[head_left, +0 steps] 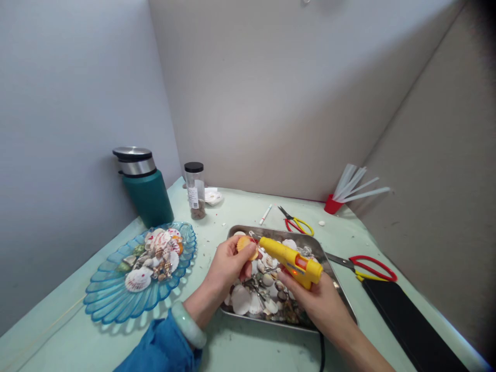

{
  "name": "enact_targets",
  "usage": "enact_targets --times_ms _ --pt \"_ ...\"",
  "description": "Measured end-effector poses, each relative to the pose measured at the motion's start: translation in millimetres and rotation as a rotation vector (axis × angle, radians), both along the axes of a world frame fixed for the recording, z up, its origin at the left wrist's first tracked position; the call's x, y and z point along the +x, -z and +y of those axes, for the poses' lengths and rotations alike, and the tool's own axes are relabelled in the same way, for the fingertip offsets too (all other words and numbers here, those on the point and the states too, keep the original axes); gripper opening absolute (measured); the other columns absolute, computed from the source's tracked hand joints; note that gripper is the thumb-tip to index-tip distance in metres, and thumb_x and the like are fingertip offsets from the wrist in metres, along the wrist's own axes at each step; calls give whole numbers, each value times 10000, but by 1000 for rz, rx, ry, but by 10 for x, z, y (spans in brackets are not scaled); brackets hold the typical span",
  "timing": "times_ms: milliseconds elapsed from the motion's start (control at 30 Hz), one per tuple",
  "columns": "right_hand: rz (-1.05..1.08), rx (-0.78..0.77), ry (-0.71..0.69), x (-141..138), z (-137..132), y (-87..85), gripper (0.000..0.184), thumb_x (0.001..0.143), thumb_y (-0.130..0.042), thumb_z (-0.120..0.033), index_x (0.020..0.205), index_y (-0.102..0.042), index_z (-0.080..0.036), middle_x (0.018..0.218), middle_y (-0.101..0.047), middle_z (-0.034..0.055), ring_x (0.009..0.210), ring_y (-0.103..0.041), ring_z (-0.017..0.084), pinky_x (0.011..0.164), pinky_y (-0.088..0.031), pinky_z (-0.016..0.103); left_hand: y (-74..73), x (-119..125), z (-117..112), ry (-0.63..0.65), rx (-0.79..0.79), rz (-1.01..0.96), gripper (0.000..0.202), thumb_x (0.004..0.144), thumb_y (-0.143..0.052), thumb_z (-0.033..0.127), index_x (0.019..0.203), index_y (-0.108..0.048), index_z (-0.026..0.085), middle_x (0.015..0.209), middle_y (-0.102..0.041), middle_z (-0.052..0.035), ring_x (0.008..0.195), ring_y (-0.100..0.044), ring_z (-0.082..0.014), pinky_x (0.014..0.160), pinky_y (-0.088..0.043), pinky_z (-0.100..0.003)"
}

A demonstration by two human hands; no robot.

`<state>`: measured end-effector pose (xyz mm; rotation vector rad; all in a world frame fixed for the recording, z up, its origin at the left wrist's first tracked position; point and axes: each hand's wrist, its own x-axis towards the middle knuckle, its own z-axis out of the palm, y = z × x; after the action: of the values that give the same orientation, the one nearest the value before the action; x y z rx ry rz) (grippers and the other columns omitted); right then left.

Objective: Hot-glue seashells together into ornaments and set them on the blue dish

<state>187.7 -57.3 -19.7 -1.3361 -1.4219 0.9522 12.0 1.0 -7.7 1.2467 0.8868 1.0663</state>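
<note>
My left hand [228, 263] pinches an orange scallop shell [246, 248] between thumb and fingers. Wrapped around the handle of a yellow hot glue gun [289, 256] is my right hand [310, 294]. The gun's nozzle points left at the shell, close to it; whether they touch I cannot tell. A small orange light glows on the gun's side, and its cord runs down past the tray. Both hands are above a metal tray [271, 323] filled with white and brown shells [241, 299].
To the left, a blue scalloped glass dish [112, 305] bears shells. Behind it stand a teal flask [149, 196] and a clear jar [195, 191]. Two pairs of scissors [296, 223], a red cup [333, 205] of glue sticks and a black slab [406, 325] lie rightward. Walls enclose the table.
</note>
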Motion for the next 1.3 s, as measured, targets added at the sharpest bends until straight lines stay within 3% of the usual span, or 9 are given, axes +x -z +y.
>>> enact_targets --times_ms 67,200,400,633,833,1100,1300 --pt "4 9 19 -1 4 -8 354 781 -650 -395 1036 -663 -149 912 -710 66 837 -648 235 672 -520 282 -23 -6 -15 20 12 -16 265 803 -588 399 747 -533 146 409 -456 67 340 -363 -51 339 -262 -145" --pt "-1 1 56 6 8 -5 319 768 -659 -407 963 -672 -154 731 -678 31 635 -611 180 514 -462 236 -54 -24 -35 58 23 -44 285 802 -598 408 771 -558 128 442 -475 53 359 -396 -52 353 -280 -148" --pt "-6 -25 39 25 20 10 298 779 -646 -426 916 -655 -161 655 -625 8 524 -528 130 410 -348 203 -65 -33 -37 87 5 -73 292 816 -581 408 825 -592 116 494 -513 30 399 -451 -72 372 -339 -162" --pt "0 -22 41 5 17 -18 319 760 -657 -426 909 -658 -144 634 -601 8 563 -537 148 437 -366 212 -97 -11 -44 66 22 -105 258 811 -582 379 858 -573 125 721 -613 -19 403 -467 -56 365 -352 -173" --pt "2 -7 64 -1 4 -51 310 751 -664 -413 908 -677 -147 560 -570 -9 536 -540 155 446 -395 226 -96 -13 -43 76 -7 -72 254 816 -557 375 781 -582 125 472 -522 30 367 -419 -61 365 -307 -158" --pt "32 -45 15 30 15 -7 286 779 -647 -413 907 -663 -158 502 -511 -34 465 -487 128 415 -370 220 -16 -30 -12 82 -72 -100 170 787 -523 272 707 -574 131 452 -513 29 337 -401 -55 351 -285 -154" --pt "29 -37 28 18 8 -39 282 759 -663 -409 870 -672 -150 508 -529 -26 503 -524 144 446 -405 231 10 -14 11 34 -81 -139 146 784 -506 264 739 -556 134 611 -602 1 328 -401 -43 326 -280 -164"
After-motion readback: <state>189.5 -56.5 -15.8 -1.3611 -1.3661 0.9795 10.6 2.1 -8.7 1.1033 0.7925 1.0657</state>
